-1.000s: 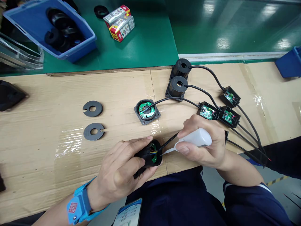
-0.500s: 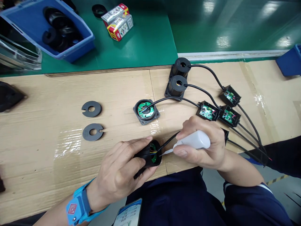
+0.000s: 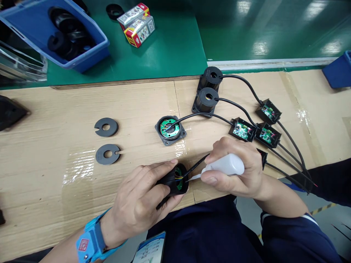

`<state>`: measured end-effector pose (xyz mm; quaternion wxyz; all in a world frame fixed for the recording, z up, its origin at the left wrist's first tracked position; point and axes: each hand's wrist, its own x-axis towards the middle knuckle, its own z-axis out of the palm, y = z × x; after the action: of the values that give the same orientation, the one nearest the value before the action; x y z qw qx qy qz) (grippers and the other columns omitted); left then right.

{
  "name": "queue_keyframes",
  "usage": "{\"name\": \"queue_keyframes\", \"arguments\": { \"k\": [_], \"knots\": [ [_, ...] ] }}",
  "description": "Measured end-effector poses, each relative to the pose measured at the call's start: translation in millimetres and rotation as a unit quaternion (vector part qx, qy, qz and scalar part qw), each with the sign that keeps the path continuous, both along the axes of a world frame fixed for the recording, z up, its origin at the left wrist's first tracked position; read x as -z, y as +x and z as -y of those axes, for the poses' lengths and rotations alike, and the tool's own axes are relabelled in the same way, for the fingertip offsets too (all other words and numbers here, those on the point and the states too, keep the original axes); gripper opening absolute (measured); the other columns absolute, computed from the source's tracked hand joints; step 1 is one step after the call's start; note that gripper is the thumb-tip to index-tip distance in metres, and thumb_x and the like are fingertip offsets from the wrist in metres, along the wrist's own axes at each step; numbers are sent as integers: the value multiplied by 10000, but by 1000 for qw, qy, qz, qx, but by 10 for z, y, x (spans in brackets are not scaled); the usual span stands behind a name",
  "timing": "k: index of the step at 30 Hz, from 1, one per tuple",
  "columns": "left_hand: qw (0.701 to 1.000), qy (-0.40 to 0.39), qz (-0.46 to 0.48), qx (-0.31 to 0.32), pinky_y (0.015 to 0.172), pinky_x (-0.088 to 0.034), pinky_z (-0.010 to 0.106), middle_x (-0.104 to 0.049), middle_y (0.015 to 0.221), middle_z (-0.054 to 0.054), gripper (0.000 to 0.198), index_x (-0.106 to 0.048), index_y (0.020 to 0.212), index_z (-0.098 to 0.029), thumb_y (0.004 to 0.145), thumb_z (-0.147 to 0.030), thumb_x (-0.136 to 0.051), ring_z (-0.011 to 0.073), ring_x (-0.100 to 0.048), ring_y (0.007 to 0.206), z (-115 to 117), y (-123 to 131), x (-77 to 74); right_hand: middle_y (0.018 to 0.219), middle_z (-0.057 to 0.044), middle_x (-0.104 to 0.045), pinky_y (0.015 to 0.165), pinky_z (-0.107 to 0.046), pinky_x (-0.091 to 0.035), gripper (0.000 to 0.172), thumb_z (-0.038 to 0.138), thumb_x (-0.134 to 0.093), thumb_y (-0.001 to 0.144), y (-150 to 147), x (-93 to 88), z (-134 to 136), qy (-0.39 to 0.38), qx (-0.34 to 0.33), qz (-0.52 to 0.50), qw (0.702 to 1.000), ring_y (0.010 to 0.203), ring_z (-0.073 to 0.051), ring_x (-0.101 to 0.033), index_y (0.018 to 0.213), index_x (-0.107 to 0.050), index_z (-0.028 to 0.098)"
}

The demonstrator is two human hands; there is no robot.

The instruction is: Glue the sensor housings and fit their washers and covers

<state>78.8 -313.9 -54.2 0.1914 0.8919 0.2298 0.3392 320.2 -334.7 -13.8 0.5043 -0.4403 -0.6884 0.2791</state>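
My left hand [image 3: 139, 199] is wrapped round a black round housing [image 3: 175, 180], tilted so its open face with a green board and coloured wires points right. My right hand [image 3: 236, 170] grips a white squeeze bottle [image 3: 227, 165]. The bottle's thin nozzle tip sits at the housing's open rim. A black cable runs from the housing up and right under my right hand. A blue wrist strap [image 3: 90, 239] is on my left wrist.
An open housing with a green board [image 3: 170, 129], two closed black housings [image 3: 207, 99] and small open circuit boxes [image 3: 242, 130] lie on the cardboard [image 3: 55, 182], joined by cables. Two grey slotted discs [image 3: 107, 153] lie left. A blue bin [image 3: 63, 34] and small cartons [image 3: 137, 25] stand behind.
My right hand and the bottle have shifted slightly left, bringing the nozzle a little closer into the housing. My left hand has kept still.
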Motion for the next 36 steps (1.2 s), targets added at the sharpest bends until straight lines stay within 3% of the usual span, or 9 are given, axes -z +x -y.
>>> {"name": "queue_keyframes", "arguments": {
  "k": [7,16,23,27,31,36],
  "knots": [
    [1000,-21,20,-6,706,-611,346,-740,1163,173,359,-486,913,-205,811,-173,-829,268,-768,966,-7,25,1,567,66,-546,421,-235,-369,286,355,-814,875,6,-13,8,13,5,22,1000,471,-84,-491,753,-591,224],
    [981,-183,59,-29,742,-669,413,-742,1118,150,468,-423,1099,-247,827,-226,-803,299,-783,971,20,56,6,581,53,-587,466,-272,-443,248,351,-809,874,-18,41,38,86,32,87,992,472,-111,-522,779,-608,240],
    [974,-217,41,-43,733,-672,410,-732,1082,120,475,-433,1192,-255,857,-307,-766,282,-773,935,-14,31,9,553,47,-558,430,-275,-401,301,389,-845,830,-12,80,49,132,34,99,986,471,-122,-527,786,-591,233],
    [954,-293,59,-9,841,-680,409,-697,1157,127,579,-433,1250,-252,817,-239,-817,274,-748,1038,-21,25,23,644,9,-652,438,-282,-430,255,431,-779,896,43,61,66,79,58,1,995,475,-117,-542,840,-643,223],
    [916,-387,97,46,939,-662,435,-664,1269,137,595,-409,1261,-274,829,-103,-781,285,-691,1212,-4,39,36,661,17,-639,429,-280,-399,233,440,-714,941,58,118,36,3,101,-143,985,491,-115,-531,824,-672,243],
    [901,-414,110,73,971,-645,432,-667,1324,154,580,-416,1248,-272,841,-68,-775,288,-676,1254,-8,46,30,627,49,-581,470,-230,-407,258,369,-732,933,-2,128,-65,-38,77,-181,980,507,-75,-500,753,-637,211]
  ]
}}
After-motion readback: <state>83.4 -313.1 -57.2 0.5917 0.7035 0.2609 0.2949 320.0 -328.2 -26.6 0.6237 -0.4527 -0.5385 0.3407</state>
